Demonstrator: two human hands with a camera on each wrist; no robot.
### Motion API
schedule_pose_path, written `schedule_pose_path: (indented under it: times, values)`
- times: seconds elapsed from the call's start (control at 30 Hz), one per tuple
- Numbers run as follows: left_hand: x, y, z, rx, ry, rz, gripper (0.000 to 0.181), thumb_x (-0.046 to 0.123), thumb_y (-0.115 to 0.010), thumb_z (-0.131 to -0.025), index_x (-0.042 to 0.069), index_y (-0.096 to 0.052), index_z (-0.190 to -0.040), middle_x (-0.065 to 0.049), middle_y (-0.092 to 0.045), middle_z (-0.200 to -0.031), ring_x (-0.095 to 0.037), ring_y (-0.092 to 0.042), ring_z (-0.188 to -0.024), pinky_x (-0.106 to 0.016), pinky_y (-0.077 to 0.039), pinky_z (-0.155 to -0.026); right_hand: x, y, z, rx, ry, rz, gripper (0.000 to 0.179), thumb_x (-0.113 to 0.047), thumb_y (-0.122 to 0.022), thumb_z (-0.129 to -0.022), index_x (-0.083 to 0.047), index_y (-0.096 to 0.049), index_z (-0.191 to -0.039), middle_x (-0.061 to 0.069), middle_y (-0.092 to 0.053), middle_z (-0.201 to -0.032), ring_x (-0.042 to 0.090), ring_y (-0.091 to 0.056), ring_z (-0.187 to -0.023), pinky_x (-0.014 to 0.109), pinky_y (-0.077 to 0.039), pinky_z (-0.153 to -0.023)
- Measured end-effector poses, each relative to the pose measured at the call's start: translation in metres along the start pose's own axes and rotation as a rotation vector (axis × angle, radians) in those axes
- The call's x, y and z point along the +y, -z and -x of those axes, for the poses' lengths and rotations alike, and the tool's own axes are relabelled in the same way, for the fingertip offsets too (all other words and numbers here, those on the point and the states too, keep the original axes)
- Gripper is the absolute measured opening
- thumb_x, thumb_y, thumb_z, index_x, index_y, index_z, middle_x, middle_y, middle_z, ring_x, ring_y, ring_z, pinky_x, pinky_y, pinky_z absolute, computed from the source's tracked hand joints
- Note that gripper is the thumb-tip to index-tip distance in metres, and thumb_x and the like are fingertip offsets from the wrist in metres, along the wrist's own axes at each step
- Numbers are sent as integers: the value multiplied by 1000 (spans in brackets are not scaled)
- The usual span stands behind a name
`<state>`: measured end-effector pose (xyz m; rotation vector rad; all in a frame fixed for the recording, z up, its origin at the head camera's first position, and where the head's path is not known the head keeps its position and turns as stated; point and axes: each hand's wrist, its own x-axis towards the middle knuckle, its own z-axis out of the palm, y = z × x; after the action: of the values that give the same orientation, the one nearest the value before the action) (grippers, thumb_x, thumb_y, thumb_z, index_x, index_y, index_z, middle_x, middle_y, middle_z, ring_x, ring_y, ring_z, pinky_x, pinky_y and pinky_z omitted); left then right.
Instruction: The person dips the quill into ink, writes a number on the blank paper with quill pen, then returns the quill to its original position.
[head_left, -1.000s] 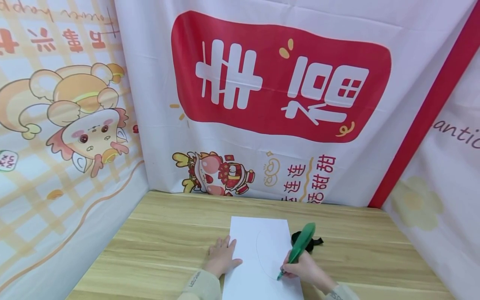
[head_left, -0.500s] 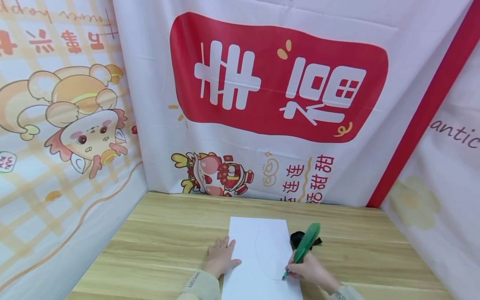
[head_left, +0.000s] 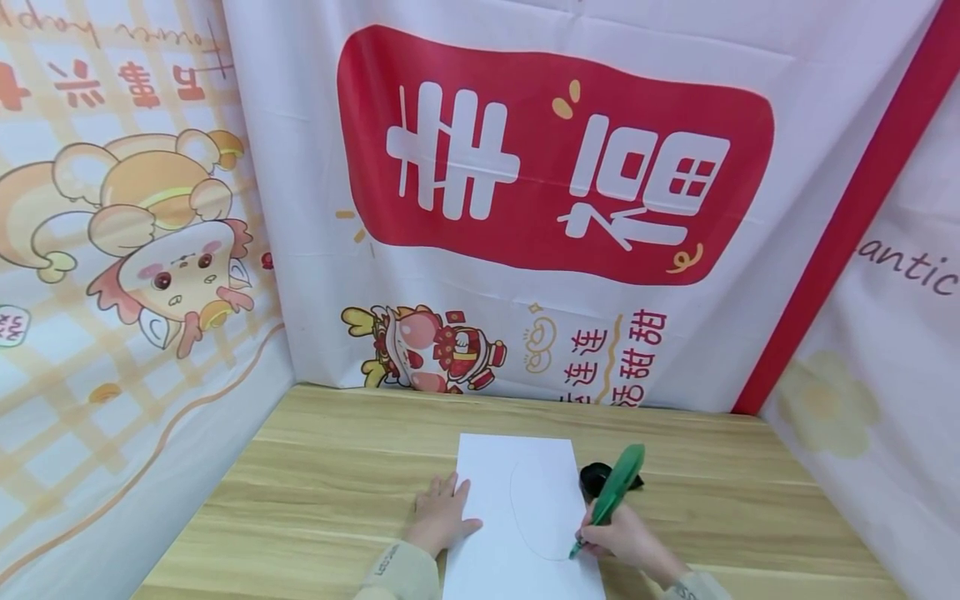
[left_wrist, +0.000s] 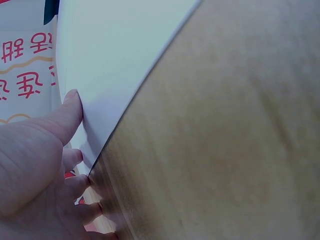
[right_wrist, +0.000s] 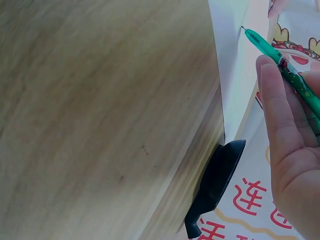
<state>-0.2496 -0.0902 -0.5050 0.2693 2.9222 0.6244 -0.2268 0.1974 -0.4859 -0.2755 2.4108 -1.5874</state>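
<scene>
A white sheet of paper [head_left: 491, 517] lies on the wooden table, bearing a thin curved line like an unclosed oval. My right hand [head_left: 626, 537] pinches a green pen [head_left: 618, 483], wide at its upper end and tilted to the right. In the right wrist view, the pen's [right_wrist: 270, 50] fine dark tip meets the paper at the end of a line. My left hand [head_left: 438, 515] rests along the paper's left edge, fingers extended and spread. In the left wrist view the left hand's thumb lies on the paper [left_wrist: 115, 60], while its other fingers reach along the edge.
Just right of the paper sits a small black pan-like thing [head_left: 596, 477] with a short handle, partly behind the pen and hand. The wooden table [head_left: 337, 467] is bounded by printed cloth [head_left: 315, 250] at the back and both sides.
My right hand and the pen have moved slightly right along the lower paper, and the drawn curve has grown longer at its bottom. The left hand stays on the paper's edge.
</scene>
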Motion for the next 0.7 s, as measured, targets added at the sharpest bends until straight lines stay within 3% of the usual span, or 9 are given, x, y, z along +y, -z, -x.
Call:
schedule_pose_path:
  times: [0.27,0.7]
  values:
    - [1,4,2,-2,-6,6,66,37,-64,-83,2,-43,-135,-24,-29,-143,-48,-19,-130,-67,-13,-99,-3,0,-1,5,-24,24,6,3,-62,-80,3,-56,-81,7,-63,-75,22,-63,-65,34,-55,-58]
    - [2,4,3,-6,-2,26,65,36,-64,-84,1,-43,-135,-24,-28,-143,-48,-18,-130,-66,-12,-100,0,5,-3,23,19,25,9,5,-62,-78,8,-55,-82,8,-63,-74,25,-64,-66,35,-56,-58]
